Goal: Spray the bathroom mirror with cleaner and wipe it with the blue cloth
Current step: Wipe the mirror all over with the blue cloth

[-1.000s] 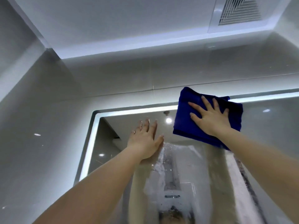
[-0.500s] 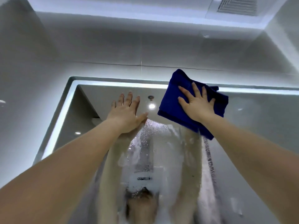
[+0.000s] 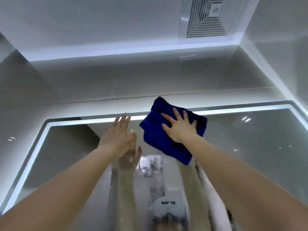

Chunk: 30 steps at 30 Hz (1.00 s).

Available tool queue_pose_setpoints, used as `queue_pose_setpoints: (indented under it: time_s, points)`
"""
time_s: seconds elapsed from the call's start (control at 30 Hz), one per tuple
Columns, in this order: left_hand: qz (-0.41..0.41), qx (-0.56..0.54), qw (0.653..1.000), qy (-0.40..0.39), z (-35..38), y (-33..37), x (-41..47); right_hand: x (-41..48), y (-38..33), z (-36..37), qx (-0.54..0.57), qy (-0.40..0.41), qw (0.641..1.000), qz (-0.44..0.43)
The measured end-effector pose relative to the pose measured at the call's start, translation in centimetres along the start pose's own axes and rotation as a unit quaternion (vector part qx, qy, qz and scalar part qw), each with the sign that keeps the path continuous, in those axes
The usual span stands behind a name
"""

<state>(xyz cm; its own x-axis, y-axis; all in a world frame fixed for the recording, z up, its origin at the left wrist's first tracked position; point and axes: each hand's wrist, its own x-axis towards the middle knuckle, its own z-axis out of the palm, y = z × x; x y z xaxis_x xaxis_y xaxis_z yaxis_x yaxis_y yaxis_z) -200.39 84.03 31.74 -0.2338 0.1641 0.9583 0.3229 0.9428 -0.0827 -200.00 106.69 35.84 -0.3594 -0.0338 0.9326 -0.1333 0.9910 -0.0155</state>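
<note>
My right hand (image 3: 180, 129) lies flat with fingers spread wide, pressing the folded blue cloth (image 3: 168, 144) against the mirror (image 3: 250, 147) at its upper edge; the cloth's top corner overlaps the lit border strip (image 3: 241, 109). My left hand (image 3: 118, 139) rests open against the glass just beside the cloth, fingers extended and close together, gripping nothing. Below both hands the glass is streaked and misted with wet film (image 3: 150, 165). A ceiling vent (image 3: 206, 17) sits above. No container is visible in this view.
</note>
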Motion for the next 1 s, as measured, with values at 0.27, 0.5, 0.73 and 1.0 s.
queue_pose_setpoints:
  time_s: [0.27,0.5,0.73,1.0]
  points:
    - [0.021,0.014,0.999,-0.04,2.0,13.2,2.0,-1.5,19.2,-6.8,-0.019,0.0,0.993,0.118]
    - [0.077,0.009,0.991,-0.107,6.4,24.8,2.8,-2.1,22.9,-8.9,-0.01,-0.027,0.991,0.128]
    - [0.092,0.028,0.987,-0.129,6.5,25.4,3.0,-1.6,23.1,-8.4,0.01,-0.018,0.989,0.143]
    - [0.015,0.049,0.994,-0.099,6.1,15.8,1.3,-1.3,22.0,-5.5,-0.021,0.081,0.982,0.168]
